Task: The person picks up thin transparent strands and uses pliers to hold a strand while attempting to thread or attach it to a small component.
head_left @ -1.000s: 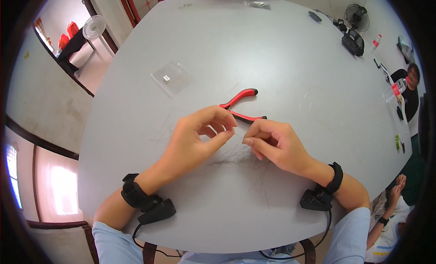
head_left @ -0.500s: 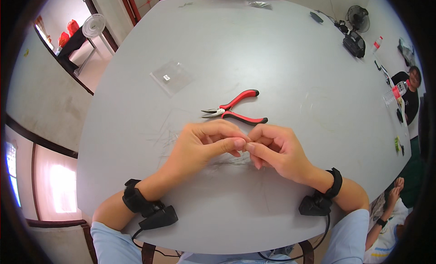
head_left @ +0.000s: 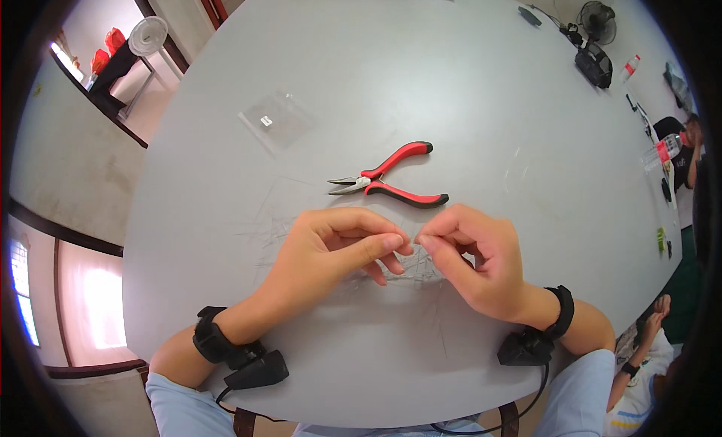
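My left hand (head_left: 331,249) and my right hand (head_left: 485,264) are raised over the near middle of the table, fingertips a small gap apart. Each is closed in a pinch of thumb and forefinger. What they hold, if anything, is too small to make out. Below and between them lies a loose scatter of thin, wire-like pieces (head_left: 425,268), partly hidden by my hands. Just beyond my fingers rests a pair of pliers (head_left: 363,182) with red and black handles, its narrow jaws pointing left and slightly apart. Neither hand touches it.
A small clear plastic bag (head_left: 282,125) with a white label lies farther left on the grey table (head_left: 421,68). At the far right are a black case (head_left: 594,66), a fan (head_left: 599,22) and a plastic bottle (head_left: 665,147). Other people sit along the right side.
My hands have drawn apart; their fingertips met before and now leave a small gap. The right hand has shifted right. The whole view has also moved slightly.
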`<state>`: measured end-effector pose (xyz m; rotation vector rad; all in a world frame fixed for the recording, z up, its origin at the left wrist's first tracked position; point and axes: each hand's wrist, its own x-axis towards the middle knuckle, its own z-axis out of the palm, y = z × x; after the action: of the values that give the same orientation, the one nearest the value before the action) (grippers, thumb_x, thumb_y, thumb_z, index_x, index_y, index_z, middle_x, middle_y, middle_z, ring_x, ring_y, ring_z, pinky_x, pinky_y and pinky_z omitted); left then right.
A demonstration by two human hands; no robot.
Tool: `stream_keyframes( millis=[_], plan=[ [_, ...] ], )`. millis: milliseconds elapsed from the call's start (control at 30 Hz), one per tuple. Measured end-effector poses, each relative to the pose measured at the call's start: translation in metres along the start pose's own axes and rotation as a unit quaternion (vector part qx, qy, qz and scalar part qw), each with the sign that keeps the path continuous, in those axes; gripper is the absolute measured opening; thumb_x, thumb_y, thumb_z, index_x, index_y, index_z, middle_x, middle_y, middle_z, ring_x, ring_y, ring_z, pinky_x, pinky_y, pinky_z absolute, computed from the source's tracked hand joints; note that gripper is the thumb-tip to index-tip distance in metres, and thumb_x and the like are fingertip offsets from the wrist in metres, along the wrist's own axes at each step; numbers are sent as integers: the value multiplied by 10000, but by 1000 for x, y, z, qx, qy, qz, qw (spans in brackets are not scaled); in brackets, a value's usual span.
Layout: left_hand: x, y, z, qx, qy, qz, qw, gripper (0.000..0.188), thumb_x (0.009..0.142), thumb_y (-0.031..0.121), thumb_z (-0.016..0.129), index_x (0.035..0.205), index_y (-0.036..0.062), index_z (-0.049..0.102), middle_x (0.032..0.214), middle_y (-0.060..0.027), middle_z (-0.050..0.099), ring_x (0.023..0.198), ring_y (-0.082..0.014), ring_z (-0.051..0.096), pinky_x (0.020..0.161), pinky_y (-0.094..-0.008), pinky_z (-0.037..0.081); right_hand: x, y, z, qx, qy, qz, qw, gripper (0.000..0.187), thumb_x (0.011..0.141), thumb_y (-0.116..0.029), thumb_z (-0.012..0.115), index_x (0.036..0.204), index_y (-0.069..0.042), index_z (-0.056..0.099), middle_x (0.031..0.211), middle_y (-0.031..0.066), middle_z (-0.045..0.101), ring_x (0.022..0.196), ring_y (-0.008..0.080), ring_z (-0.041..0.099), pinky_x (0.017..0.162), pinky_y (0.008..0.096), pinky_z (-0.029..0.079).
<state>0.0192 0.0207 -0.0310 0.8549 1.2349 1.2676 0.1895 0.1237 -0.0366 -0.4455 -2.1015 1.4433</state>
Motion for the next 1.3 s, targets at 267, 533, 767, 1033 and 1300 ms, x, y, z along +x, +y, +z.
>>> stream_keyframes(
  millis=[267,533,767,1033,1300],
  plan=[
    [0,1,1,9,77,21,997,139,875,77,574,915,-42,633,837,-142,664,643,-189,653,598,-285,544,0,5,0,-3,16,0,1000,68,834,38,537,797,-19,550,570,-17,472,446,24,346,408,199,260],
    [-5,3,4,-18,44,-13,999,149,867,61,579,920,-68,629,820,-145,660,661,-194,656,622,-287,547,4,10,3,-116,29,-132,984,95,801,65,557,812,-29,570,570,19,465,438,64,359,402,219,282],
    [-7,-3,3,66,50,53,995,118,859,20,576,905,-77,626,825,-124,651,721,-174,646,670,-271,530,1,6,2,-86,-18,-76,993,65,818,41,563,829,-22,570,583,11,484,464,56,393,422,217,305],
    [-5,-10,-4,304,68,238,920,87,792,-46,604,872,-47,640,810,-112,653,700,-154,644,640,-248,506,14,-1,-8,211,-131,256,934,118,902,-96,516,874,-2,581,566,-43,440,515,32,367,493,192,285],
    [-4,-7,-3,429,70,359,826,139,711,-77,635,825,2,638,729,-109,637,625,-215,620,570,-268,486,17,-3,-11,272,-159,299,901,182,916,-145,515,952,6,610,537,-62,357,491,37,301,453,207,244]
  ],
)
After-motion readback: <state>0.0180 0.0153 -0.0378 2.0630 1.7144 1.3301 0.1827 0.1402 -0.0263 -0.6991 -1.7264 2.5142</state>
